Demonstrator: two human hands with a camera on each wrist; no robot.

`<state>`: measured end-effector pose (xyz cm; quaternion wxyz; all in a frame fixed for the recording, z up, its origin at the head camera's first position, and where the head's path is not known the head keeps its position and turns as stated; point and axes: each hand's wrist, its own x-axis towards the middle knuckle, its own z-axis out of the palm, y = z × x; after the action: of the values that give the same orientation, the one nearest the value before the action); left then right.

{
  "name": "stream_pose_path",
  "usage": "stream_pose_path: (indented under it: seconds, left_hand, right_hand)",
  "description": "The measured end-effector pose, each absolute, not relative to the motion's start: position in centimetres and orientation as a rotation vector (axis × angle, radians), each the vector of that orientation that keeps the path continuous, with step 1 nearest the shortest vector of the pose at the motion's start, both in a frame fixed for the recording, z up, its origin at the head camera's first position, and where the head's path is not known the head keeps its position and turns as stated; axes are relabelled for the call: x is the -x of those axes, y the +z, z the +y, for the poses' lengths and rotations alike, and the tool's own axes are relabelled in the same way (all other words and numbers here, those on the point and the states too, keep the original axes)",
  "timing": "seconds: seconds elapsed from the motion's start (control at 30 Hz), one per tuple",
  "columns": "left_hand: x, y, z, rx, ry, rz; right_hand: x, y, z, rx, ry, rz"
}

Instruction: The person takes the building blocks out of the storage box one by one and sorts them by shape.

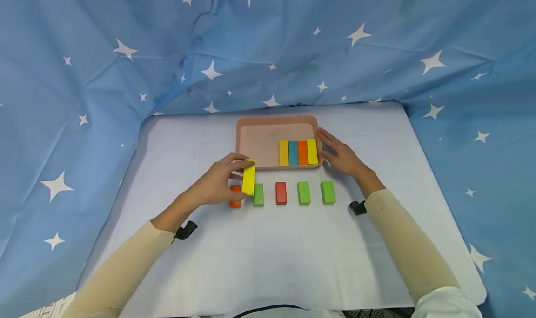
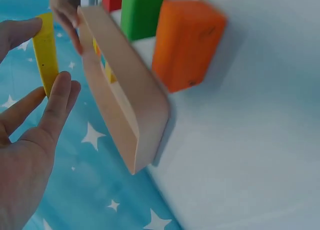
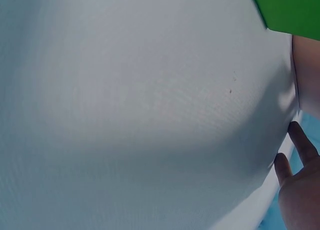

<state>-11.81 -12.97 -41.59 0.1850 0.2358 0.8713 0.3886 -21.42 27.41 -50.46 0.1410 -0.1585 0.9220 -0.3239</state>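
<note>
My left hand [image 1: 217, 181] pinches a yellow block [image 1: 249, 178] between thumb and fingertips, raised over the table just in front of the tray's near left corner. The left wrist view shows the yellow block [image 2: 46, 53] on its narrow side. A shallow pink tray [image 1: 268, 119] holds a yellow block [image 1: 284, 152], a blue block [image 1: 293, 153], an orange block [image 1: 303, 153] and another yellow block [image 1: 312, 151], side by side at its near right. Against the tray's right side rests my right hand [image 1: 341, 155], fingers extended, holding nothing.
A spaced row in front of the tray has an orange block [image 1: 235, 203] partly behind the left hand, a green block [image 1: 258, 195], a red block [image 1: 281, 193] and two more green blocks [image 1: 328, 192]. A starry blue curtain [image 1: 293, 43] surrounds the white table [image 1: 284, 257].
</note>
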Motion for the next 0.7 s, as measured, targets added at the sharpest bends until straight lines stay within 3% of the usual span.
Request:
stream_pose_path:
  seconds: [0.27,0.7]
  left_hand:
    - [6.7,-42.3,-14.7,-0.616,0.974,2.506]
    - [2.0,-45.3,-15.8,-0.565,1.071,2.444]
  right_hand:
    - [21.6,-50.5,27.4,0.473,-0.958,2.662]
    - [21.7,-50.8,27.5,0.456,-0.977,2.665]
